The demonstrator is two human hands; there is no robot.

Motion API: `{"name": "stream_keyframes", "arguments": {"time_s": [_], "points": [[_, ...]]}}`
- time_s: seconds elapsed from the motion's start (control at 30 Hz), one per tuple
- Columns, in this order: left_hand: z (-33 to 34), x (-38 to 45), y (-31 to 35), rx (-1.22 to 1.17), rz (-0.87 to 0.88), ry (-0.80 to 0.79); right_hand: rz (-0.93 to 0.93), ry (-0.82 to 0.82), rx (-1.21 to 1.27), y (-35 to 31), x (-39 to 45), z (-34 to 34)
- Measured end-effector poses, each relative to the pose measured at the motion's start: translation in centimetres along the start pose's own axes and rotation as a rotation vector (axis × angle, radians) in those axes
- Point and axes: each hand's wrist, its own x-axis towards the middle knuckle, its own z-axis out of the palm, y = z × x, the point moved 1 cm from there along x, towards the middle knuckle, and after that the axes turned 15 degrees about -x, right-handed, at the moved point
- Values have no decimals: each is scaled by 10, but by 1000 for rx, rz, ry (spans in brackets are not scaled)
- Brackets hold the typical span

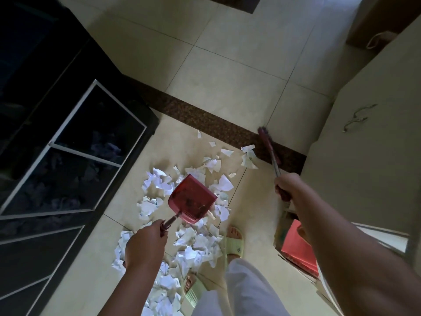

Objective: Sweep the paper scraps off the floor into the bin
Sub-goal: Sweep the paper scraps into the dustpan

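Left hand [145, 244] grips dustpan [192, 199], right hand [286, 187] grips broom [268, 148] over paper scraps [193, 247]

One head-worn camera looks steeply down from standing height at the tiled floor [227, 71].

Dim indoor light, brighter far floor [239, 53], wide-angle edge distortion.

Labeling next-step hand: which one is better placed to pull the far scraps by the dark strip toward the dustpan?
Right. The right hand grips the broom, whose head sits beside the far scraps. The left hand holds the dustpan over the main pile, so it likely just receives.
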Motion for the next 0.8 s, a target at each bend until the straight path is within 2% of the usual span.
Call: {"name": "stream_keyframes", "arguments": {"time_s": [0.13,0.23,0.47,0.6,0.7,0.8], "points": [[3,-2,-3,3,-10,18,-86,-49,-199,-31,6,20],[1,-4,-10,-1,-39,27,-86,-94,-313,-36,-11,54],[-8,-18,-36,-23,-75,66,-130,-249,-341,-1,-67,125],[-9,-33,-52,-30,-95,53,-161,-315,-392,11,-103,133],[-11,-49,-63,-53,-109,61,-177,-312,-413,22,-118,126],[-14,-56,-75,-87,-129,103,-255,-227,-439,19,-112,113]]}}
